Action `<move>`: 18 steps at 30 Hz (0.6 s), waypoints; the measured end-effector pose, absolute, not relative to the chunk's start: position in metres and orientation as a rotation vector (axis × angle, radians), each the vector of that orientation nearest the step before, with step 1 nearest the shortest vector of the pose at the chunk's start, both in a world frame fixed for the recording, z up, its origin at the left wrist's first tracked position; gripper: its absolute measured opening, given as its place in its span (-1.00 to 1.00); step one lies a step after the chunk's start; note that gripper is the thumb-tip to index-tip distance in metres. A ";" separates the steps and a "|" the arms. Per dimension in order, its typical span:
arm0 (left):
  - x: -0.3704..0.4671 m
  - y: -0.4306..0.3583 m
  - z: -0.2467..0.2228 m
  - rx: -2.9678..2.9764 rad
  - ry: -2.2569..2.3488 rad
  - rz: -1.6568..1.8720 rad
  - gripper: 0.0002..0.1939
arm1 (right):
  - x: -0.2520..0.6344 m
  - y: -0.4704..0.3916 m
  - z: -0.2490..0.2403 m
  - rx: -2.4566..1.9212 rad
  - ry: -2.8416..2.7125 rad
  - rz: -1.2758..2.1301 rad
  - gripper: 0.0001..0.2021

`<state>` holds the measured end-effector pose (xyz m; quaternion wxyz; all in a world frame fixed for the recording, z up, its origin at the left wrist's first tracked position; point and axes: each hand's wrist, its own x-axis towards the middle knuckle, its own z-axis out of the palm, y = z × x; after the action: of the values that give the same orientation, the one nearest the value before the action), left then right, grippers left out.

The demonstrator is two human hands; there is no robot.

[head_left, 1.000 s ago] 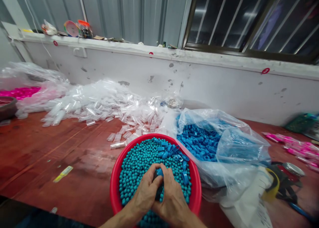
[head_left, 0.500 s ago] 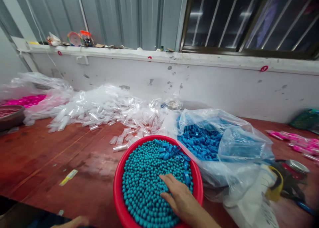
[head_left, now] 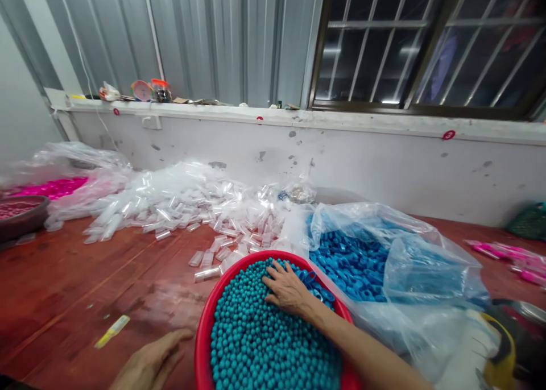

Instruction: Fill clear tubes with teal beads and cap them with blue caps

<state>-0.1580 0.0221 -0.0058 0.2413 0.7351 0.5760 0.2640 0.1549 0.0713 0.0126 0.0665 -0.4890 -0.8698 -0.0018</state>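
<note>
And up on the ledge (head_left: 205,112) we have a pink round dish (head_left: 142,91) right beside an orange-lidded jar (head_left: 161,90), a white switch box (head_left: 151,123) just below, and over on the right, a barred window (head_left: 384,54) showing dark panes!

Right hand (head_left: 286,287) spread on the teal beads (head_left: 260,333) in the red basin (head_left: 205,327) | left hand (head_left: 151,359) beside the basin, over the red tabletop (head_left: 55,282) | blue plastic pieces (head_left: 352,265) in a clear bag (head_left: 420,265) just past the rim | clear cases (head_left: 170,202) heaped toward the wall

Bench (head_left: 149,287): red surface, scuffed, semi-glossy. Towards its back edge, tubes (head_left: 164,214): clear glossy plastic. Wall panels (head_left: 230,43): ribbed grey metal.
</note>
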 end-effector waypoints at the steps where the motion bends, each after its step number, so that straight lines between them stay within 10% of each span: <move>1: -0.156 0.024 -0.005 1.996 1.510 0.689 -0.65 | 0.158 0.068 0.010 -1.485 -2.629 -0.009 -0.70; 18: -0.149 0.131 -0.041 1.872 1.868 0.955 -0.58 | 0.123 0.098 0.000 -1.607 -2.638 0.115 -0.85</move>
<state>-0.1491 0.1311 -0.0414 0.1643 0.6568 0.6552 0.3351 0.1233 0.0982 0.0002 0.0254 -0.5197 -0.8531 0.0372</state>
